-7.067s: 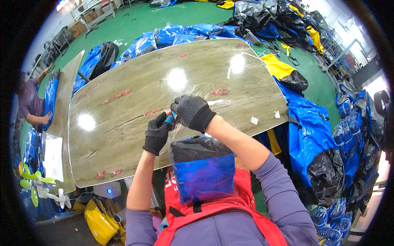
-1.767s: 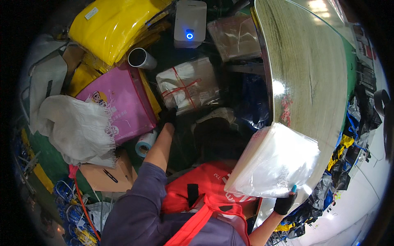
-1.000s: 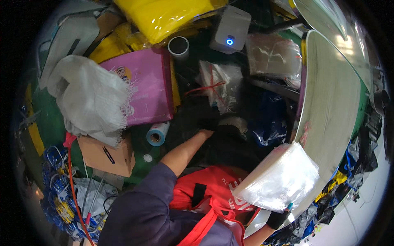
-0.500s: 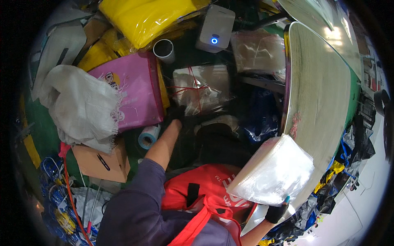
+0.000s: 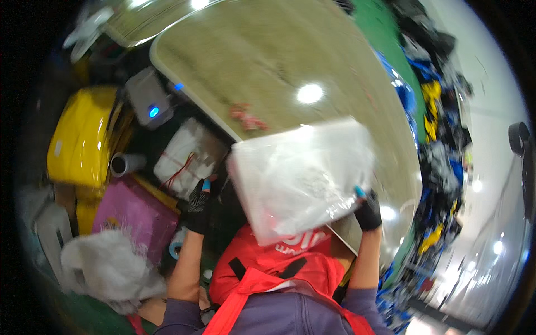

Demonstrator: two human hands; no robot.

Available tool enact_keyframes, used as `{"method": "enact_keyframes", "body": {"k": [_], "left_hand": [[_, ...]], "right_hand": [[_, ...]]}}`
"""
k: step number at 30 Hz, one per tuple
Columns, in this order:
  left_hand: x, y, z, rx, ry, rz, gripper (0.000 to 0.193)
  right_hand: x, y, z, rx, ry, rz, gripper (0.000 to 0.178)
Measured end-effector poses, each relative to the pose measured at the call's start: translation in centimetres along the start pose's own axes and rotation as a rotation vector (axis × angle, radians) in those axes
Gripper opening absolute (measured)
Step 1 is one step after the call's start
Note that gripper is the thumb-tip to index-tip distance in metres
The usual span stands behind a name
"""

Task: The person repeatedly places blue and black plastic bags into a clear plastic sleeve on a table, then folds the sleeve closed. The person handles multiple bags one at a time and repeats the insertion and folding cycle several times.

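Observation:
A stack of clear plastic bags (image 5: 304, 176) lies slanted over the near edge of the table and above my lap. My right hand (image 5: 368, 212), in a black fingerless glove with a blue covering on a fingertip, grips the stack's right near corner, thumb on top. My left hand (image 5: 199, 209), gloved alike, is held apart from the stack, on its left. Its dark fingers blur into the dark background. Just beyond it sits a bundle of clear bags (image 5: 181, 159) tied with red string.
The pale table (image 5: 268, 61) carries a small red tangle (image 5: 247, 117). At left are a grey box with a blue light (image 5: 149, 100), yellow packages (image 5: 84, 137), a cardboard tube (image 5: 127, 164), a pink package (image 5: 134, 215), white cloth (image 5: 103, 268) and a blue roll (image 5: 177, 243).
The view has swung right toward the table. My left hand has come away from the tied bundle and back nearer me. The right hand keeps its grip on the stack, which now lies flatter.

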State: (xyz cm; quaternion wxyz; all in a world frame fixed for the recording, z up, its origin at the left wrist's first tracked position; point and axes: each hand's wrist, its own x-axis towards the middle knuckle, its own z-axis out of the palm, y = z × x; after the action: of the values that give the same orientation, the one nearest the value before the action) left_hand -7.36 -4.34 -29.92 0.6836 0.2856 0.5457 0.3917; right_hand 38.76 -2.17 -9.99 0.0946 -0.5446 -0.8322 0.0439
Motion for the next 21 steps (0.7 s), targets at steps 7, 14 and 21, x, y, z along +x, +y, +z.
{"method": "enact_keyframes", "body": {"k": [7,14,21], "left_hand": [[-0.8,11.4,6.9,-0.56,-0.815,-0.183,0.069],[-7.0,6.9,10.5,0.252,-0.521,0.143,0.049],[-11.4,12.4,15.6,-0.513,-0.503,-0.467,0.074]], "right_hand": [[4.1,0.6,-3.3,0.747,-0.303,0.931,0.035],[2.1,-5.5,-4.8,-0.374,0.323,0.453,0.058],[-1.8,-21.8,-1.5,0.252,0.278,0.364,0.082]]}}
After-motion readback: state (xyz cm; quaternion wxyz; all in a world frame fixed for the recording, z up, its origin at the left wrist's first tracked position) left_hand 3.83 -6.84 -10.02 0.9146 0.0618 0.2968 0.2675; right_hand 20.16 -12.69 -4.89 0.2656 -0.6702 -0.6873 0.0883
